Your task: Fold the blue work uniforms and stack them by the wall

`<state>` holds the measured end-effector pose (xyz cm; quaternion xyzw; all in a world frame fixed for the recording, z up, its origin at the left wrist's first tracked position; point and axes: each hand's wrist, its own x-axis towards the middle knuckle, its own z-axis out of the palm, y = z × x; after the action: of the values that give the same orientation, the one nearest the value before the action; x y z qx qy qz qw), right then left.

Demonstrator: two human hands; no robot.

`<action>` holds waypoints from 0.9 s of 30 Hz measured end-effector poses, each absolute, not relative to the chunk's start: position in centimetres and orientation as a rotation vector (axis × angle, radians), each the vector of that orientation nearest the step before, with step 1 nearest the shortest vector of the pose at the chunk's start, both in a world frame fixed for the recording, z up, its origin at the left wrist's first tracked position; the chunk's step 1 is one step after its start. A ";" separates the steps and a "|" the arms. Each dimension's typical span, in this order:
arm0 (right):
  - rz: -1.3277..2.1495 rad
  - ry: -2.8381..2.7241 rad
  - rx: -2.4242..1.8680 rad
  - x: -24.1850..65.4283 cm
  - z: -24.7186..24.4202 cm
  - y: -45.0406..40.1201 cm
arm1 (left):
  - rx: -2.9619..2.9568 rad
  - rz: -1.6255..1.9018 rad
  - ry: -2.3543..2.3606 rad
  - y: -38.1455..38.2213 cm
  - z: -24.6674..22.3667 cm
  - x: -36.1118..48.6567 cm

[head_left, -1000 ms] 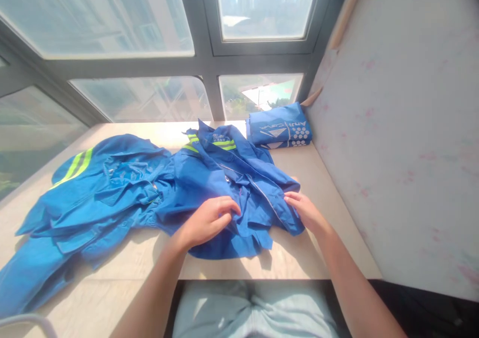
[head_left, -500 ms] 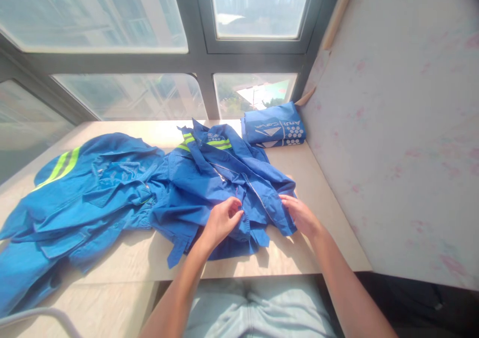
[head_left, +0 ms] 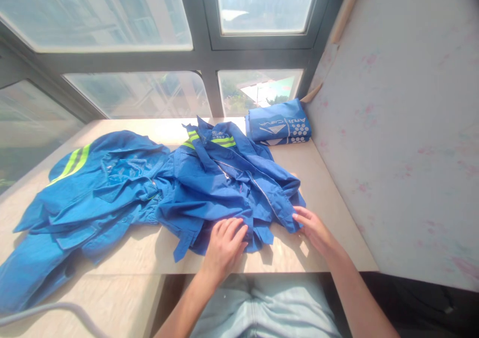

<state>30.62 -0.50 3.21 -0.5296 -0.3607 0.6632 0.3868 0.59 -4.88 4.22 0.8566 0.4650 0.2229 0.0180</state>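
Note:
A blue work jacket (head_left: 209, 193) with yellow-green reflective stripes lies crumpled and partly spread on the pale ledge in front of me. My left hand (head_left: 225, 243) is over its lower front edge, fingers curled down onto the cloth; the fingertips are partly lost in the fold. At the jacket's right side, my right hand (head_left: 316, 228) pinches the end of a sleeve between thumb and fingers. A second blue garment (head_left: 93, 193), with similar stripes on its sleeve, lies to the left and touches the jacket.
A folded blue cloth bundle (head_left: 280, 123) with white printing stands at the back right, near the window frame (head_left: 209, 61). The patterned wall (head_left: 404, 143) bounds the right side. A grey hose or cable (head_left: 56, 307) curves across the lower left. The ledge's front edge is close to my legs.
My left hand has moved down toward the jacket's lower edge and turned palm-down over it. My right hand has shifted slightly lower along the sleeve end. The view has shifted a little.

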 end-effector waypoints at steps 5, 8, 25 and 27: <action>1.661 -1.096 -1.350 29.9 4.9 0.1 | 2.607 0.585 1.565 -3.3 3.7 1.6; 1.632 -1.130 -1.329 29.3 5.5 0.3 | 2.595 0.480 1.489 -2.6 4.2 1.6; 0.925 -1.664 -1.648 25.7 6.7 4.0 | 2.473 0.022 1.674 0.3 7.5 2.1; 0.894 -1.687 -1.619 25.0 6.8 4.7 | 2.481 -0.054 1.610 1.0 7.0 2.4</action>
<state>24.99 4.67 6.77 -0.6142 -0.6399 0.3391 0.3136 2.42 0.96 7.05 0.8352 0.5420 -0.0181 0.0917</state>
